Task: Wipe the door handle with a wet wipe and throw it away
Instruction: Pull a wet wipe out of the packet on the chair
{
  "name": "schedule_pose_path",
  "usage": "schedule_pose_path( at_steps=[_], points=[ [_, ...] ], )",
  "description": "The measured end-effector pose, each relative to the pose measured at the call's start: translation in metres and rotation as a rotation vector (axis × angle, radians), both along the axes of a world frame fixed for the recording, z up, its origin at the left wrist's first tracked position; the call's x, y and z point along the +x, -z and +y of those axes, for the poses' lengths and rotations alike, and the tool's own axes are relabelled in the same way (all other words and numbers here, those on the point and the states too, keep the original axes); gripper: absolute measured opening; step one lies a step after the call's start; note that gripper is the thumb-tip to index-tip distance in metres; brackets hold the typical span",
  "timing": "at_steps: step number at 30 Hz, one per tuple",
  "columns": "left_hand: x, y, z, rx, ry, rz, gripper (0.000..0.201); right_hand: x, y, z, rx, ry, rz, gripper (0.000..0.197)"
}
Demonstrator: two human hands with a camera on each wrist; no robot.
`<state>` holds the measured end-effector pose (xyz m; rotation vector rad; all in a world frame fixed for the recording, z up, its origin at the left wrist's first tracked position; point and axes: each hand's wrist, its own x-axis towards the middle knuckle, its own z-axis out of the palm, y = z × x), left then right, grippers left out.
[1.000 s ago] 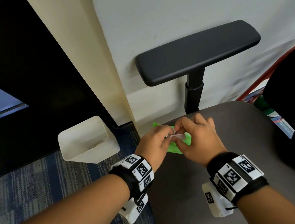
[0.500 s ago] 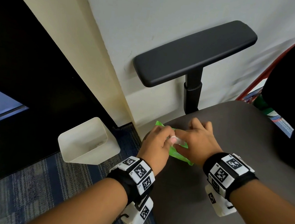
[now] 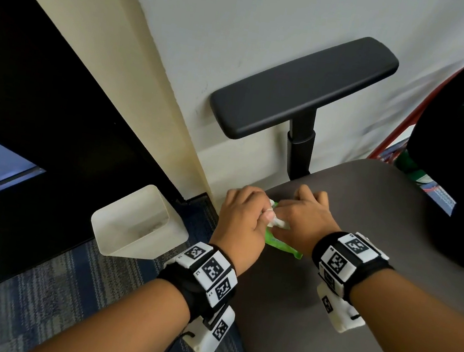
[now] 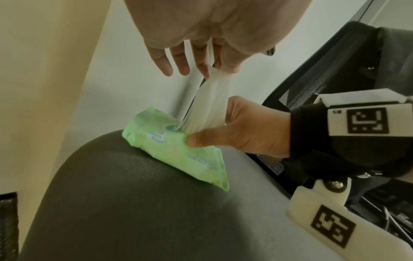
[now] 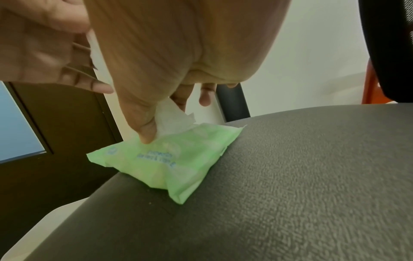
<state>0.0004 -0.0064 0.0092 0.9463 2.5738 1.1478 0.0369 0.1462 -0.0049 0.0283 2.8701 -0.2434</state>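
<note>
So the green wipe pack (image 4: 176, 150) is lying flat at the near-left edge of the grey chair seat (image 3: 363, 254), right under both hands. The left hand (image 3: 240, 224) has a white wet wipe (image 4: 209, 107) pinched between thumb and forefinger, other fingers loosely spread, and the wipe runs as a stretched strip from the pack's opening up to that pinch. The right hand (image 3: 301, 218) sits on the pack with its thumb pressing the top by the opening, with more wipe bunched against it.

There's blue print on the pack but it's too blurry to read. Its long axis runs diagonally, one corner poking off the seat edge toward the dark door (image 3: 42, 95).

White bin (image 3: 135, 222) sits on the carpet just left of the seat, armrest (image 3: 303, 87) further back.
</note>
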Motion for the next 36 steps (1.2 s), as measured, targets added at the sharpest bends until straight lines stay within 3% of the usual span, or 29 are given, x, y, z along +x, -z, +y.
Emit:
schedule_pose_path(
  at_steps=[3,8,13,18,21,26,30,36],
  points=[
    [0.001,-0.015,-0.001,0.068,-0.044,-0.106,0.014,0.000,-0.001,-0.003,0.019,0.004,-0.014,0.027],
    [-0.015,-0.044,0.005,0.176,-0.140,-0.120,0.012,0.004,0.000,-0.005,-0.072,0.066,0.051,0.026],
    [-0.020,-0.042,-0.011,0.195,-0.205,-0.131,0.015,0.015,-0.003,-0.005,-0.101,0.108,0.225,0.035],
    [-0.013,-0.042,-0.031,0.211,-0.202,-0.177,0.014,0.026,-0.023,-0.017,-0.131,0.267,0.447,0.036],
    [-0.012,-0.045,-0.041,0.240,-0.248,-0.171,0.013,0.022,-0.037,-0.031,-0.124,0.157,0.543,0.037],
    [-0.009,-0.046,-0.060,0.239,-0.309,-0.141,0.012,0.020,-0.033,-0.046,0.007,-0.130,0.304,0.035],
    [-0.003,-0.044,-0.068,0.267,-0.321,-0.167,0.012,0.029,-0.021,-0.044,0.109,-0.070,0.153,0.036],
    [0.008,-0.040,-0.077,0.285,-0.304,-0.193,0.012,0.054,0.016,-0.036,0.115,0.025,-0.041,0.066]
  ],
)
